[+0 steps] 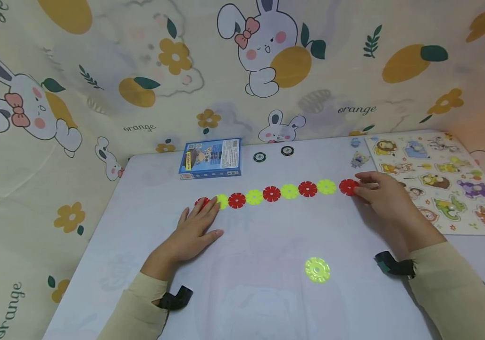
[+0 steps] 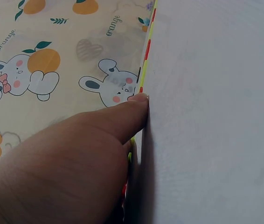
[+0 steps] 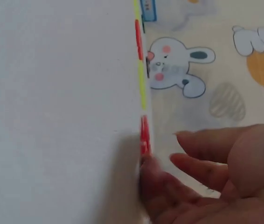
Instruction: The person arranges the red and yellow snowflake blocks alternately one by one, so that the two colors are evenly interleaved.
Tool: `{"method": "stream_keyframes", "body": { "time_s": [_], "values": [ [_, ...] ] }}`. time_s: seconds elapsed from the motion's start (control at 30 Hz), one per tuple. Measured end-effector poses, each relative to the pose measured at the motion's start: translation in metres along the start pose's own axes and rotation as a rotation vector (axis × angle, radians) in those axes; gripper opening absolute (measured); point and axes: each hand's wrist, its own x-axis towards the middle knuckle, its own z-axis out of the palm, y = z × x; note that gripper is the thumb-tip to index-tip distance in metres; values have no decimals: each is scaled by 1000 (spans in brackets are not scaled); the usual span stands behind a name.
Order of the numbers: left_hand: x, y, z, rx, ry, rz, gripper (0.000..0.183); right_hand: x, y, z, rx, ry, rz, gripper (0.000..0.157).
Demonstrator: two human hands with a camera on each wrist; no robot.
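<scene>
Red and yellow-green notched plastic discs lie flat on the white table in an alternating row. At the row's left end, my left hand (image 1: 193, 233) rests with straight fingers, partly covering a red disc (image 1: 202, 202) and a yellow-green disc (image 1: 222, 201). My right hand (image 1: 384, 196) pinches the edge of the rightmost red disc (image 1: 347, 187). A gap separates that disc from the neighbouring yellow-green disc (image 1: 326, 187). In the right wrist view, thumb and fingertip are at the near end of this red disc (image 3: 144, 133), low over the tabletop.
Nearer me lies a loose yellow-green disc (image 1: 317, 269). A blue box (image 1: 210, 159) stands at the back, beside two dark round chips, one (image 1: 259, 157) closer to it. A sheet of animal stickers (image 1: 450, 182) lies at right, partly behind my right hand. Patterned cloth (image 1: 140, 127) hangs behind the table.
</scene>
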Motion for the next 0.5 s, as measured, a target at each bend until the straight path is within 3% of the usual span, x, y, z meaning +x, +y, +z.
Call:
{"method": "stream_keyframes", "body": {
  "time_s": [0.27, 0.5],
  "values": [
    [0, 0, 0, 1, -2, -3, 77, -4, -15, 9, -379, -186, -143, 77],
    [0, 1, -1, 4, -5, -2, 77, -7, -13, 15, -509, -170, -179, 84]
  ]
}}
